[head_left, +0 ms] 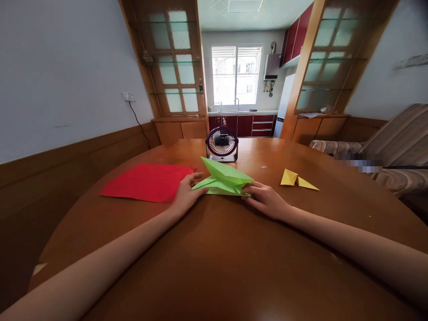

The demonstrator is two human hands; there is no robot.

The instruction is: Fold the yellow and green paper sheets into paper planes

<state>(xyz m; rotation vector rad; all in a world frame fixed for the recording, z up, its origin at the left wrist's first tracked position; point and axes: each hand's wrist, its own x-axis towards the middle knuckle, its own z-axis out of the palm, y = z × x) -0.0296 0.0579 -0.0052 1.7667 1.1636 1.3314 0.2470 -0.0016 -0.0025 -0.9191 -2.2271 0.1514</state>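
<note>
Left hand (185, 195) and right hand (265, 199) pinch opposite ends of the folded green paper (223, 179) on the table (214, 249); both arms stretch forward.

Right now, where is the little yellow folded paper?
In the head view, the yellow folded paper lies on the wooden table, to the right of the green folded paper and just beyond the right hand, untouched.
</note>
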